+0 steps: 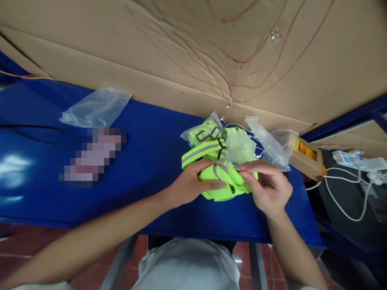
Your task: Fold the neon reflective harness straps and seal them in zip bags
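Observation:
A bundle of neon yellow-green reflective straps [220,187] with grey stripes is gripped by my left hand [195,181], the thumb over its front. Clear plastic seems to cover part of the bundle. My right hand [267,183] pinches the thin edge of this plastic bag [228,165] between thumb and fingertips, at the bundle's right. Just behind lie more neon straps with black buckles, one looped strap [201,153] at the left. Another clear bag [204,133] holds neon straps with black buckles.
On the blue table [145,161] lie an empty clear bag [98,106] at left and crumpled clear bags [269,141] at right. A pixelated item [92,159] lies left. A cardboard box [308,159] and white cables [344,173] are at right. Cardboard [151,52] lines the back.

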A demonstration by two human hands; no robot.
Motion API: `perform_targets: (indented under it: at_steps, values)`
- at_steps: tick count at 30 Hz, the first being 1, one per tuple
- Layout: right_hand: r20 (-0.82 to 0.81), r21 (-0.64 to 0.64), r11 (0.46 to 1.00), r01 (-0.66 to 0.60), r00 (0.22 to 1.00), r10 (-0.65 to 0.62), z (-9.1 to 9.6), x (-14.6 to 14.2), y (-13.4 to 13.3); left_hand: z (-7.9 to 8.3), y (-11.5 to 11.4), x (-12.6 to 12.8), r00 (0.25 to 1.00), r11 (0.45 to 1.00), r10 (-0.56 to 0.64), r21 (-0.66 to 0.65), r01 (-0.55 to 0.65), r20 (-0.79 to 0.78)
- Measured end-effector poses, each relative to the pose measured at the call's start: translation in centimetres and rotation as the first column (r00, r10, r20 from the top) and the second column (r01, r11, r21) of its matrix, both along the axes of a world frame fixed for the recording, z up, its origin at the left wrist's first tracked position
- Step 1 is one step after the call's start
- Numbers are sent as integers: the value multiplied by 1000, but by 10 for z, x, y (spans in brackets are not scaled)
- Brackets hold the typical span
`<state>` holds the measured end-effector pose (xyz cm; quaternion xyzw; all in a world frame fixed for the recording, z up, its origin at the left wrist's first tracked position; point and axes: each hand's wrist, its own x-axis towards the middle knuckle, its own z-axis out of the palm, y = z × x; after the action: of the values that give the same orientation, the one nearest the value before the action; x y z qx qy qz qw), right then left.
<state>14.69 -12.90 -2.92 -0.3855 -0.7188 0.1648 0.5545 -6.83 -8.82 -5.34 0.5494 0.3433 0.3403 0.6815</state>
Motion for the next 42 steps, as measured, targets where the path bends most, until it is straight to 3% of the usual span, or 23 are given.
perform_targets:
  at_steps: [3,6,11,17,25,31,34,37,39,42]
  values:
    - [191,162,985,-57,981,25,1,-4,-4,-2,-2,3,997,997,75,19,-75,-17]
    - [345,217,973,-83,939,3,3,-12,-11,-4,-4,4,997,996,79,47,-79,1]
    - [596,328,924,-196,802,-41,8,-20,-18,-1,-10,2,982,980,186,60,-188,35]
    - [558,380,918,-117,820,-127,-2,-11,-15,4,-14,-2,937,949,313,-29,-313,157]
    - [446,314,949,-19,886,-130,-29,-12,-1,-5,-9,-3,898,928,366,-29,-370,245]
    - [380,249,969,1,920,-98,-39,-39,-7,-9,-2,-2,878,877,436,125,-464,200]
    - [418,327,945,-15,899,-131,-35,-36,-5,-7,1,-2,881,908,388,52,-416,273]
    - [274,394,917,71,943,-191,-32,-24,1,-4,3,-3,878,953,303,-91,-290,370]
    - [147,359,917,171,960,-237,-33,-17,4,-3,5,-4,871,962,245,-215,-165,426]
    - [134,269,943,197,962,-239,-33,-13,2,-6,6,-4,866,923,224,-383,-40,448]
